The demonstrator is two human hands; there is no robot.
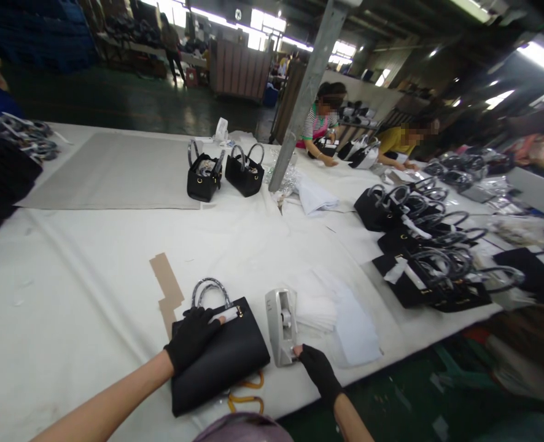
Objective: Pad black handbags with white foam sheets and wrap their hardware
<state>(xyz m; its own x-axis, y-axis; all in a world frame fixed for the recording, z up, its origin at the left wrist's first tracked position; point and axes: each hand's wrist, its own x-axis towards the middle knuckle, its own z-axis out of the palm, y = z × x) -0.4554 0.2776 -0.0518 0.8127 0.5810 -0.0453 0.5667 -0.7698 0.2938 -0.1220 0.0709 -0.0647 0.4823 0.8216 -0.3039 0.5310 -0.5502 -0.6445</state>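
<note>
- Left hand (196,337), in a black glove, lies across the bag (230,362), a bare fingertip on the white wrap (226,314) near its handles (211,290); whether it pinches the wrap or only presses, I cannot tell.
- Right hand (320,371), also gloved, has bare fingertips at the near end of the tape dispenser (280,325); whether they pinch anything cannot be made out.
- Far left of the left hand, at the table (83,307) edge, sits a dark heap (5,166).
- Beyond the left hand and to its left, a gray mat (115,172) lies flat.
- Just beyond the left hand, brown card (167,279) lies beside the bag.
- Well beyond the left hand, two small black bags (225,178) stand upright, handles up.
- Between the hands, the bag lies flat, handles pointing away; yellow scissor handles (247,402) show by its near edge.
- The dispenser stands right of the bag, apart from it.
- Beyond the right hand, white sheets (315,310) lie beside the dispenser, a bluish sheet (357,331) to their right.
- Farther off, beyond a slanting post (306,92), are one co-worker in stripes (317,126) and another in yellow (396,144).
- Right of the right hand and farther out, more black bags (405,276) crowd together.
</note>
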